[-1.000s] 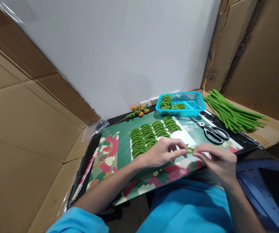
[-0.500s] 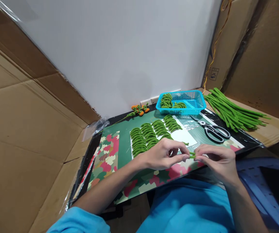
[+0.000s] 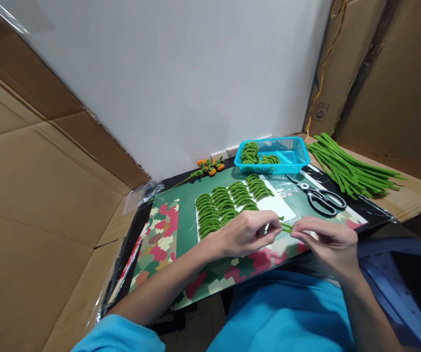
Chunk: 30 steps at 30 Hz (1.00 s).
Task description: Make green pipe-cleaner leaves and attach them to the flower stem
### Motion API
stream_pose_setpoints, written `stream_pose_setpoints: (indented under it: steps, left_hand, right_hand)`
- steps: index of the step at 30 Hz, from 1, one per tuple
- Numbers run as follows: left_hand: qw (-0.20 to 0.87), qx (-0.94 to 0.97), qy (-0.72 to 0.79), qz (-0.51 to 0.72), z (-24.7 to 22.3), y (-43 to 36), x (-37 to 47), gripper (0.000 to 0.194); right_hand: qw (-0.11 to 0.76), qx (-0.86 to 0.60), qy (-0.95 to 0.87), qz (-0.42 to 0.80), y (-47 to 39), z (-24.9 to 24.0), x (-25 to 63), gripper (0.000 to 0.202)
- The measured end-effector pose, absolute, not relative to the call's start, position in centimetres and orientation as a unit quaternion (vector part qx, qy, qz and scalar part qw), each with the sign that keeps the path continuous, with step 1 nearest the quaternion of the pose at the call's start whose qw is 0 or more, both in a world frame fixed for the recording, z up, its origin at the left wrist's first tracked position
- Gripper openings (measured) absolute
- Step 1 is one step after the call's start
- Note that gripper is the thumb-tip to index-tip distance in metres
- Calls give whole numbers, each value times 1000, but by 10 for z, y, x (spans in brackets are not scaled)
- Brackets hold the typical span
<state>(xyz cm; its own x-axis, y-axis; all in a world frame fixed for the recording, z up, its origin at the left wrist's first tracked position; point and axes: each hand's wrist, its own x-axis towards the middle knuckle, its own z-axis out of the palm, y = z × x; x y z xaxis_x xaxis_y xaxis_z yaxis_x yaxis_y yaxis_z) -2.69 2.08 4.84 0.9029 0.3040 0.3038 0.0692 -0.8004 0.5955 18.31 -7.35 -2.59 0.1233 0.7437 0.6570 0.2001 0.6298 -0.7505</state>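
A short green fuzzy stem is stretched between my two hands over the table's front edge. My left hand pinches one end, and my right hand pinches the other. Behind my left hand, curved green pieces lie in rows on a white sheet. Some of the nearer pieces are hidden by that hand. Black-handled scissors rest on the green mat, beyond my right hand.
A blue basket with green pieces stands at the back. Long green stems lie to its right. Orange flowers lie at the back left. Cardboard walls flank the table, and a blue plastic stool stands at right.
My left hand has tilted slightly, and more of the green stem shows between my fingertips. It now slopes a little down towards my right hand. Both hands keep their pinch.
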Motion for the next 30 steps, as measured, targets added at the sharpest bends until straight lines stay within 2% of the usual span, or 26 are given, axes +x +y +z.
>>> stream_pose_setpoints:
  steps: [9, 16, 19, 25, 30]
  left_hand:
    - [307, 923, 142, 184, 50, 22, -28, 18]
    - [522, 796, 272, 141, 46, 28, -26, 33]
    - [577, 756, 279, 134, 45, 28, -24, 42]
    - [573, 759, 273, 146, 39, 21, -21, 37]
    - [597, 733, 277, 170, 29, 15, -18, 41]
  right_hand:
    - [617, -401, -669, 104, -74, -26, 181, 23]
    - [620, -410, -665, 74, -69, -29, 179, 25]
    - [618, -406, -669, 69, -68, -31, 179, 27]
    - [601, -420, -677, 68, -70, -33, 178, 27]
    - [604, -420, -675, 61, -70, -32, 174, 25]
